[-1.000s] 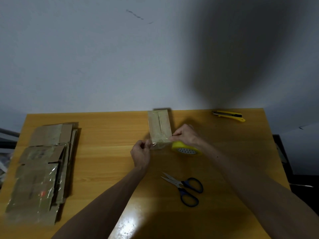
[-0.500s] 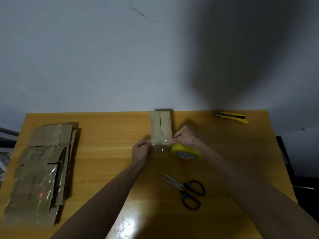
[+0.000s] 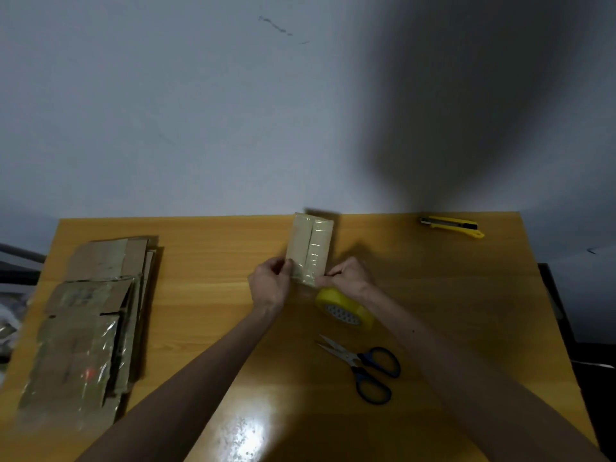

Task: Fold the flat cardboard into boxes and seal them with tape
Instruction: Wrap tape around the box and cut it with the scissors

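Head | box (image 3: 310, 248) between left hand (image 3: 268, 284), right hand (image 3: 346, 274)

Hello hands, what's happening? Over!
Left hand and right hand stretching clear tape across box end. Tape roll beside it. Nothing blocking.

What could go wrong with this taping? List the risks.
1. The clear tape stretched between the left hand and right hand may wrinkle or stick crooked on the box.
2. The tape roll hangs off that strip and could tug it askew.
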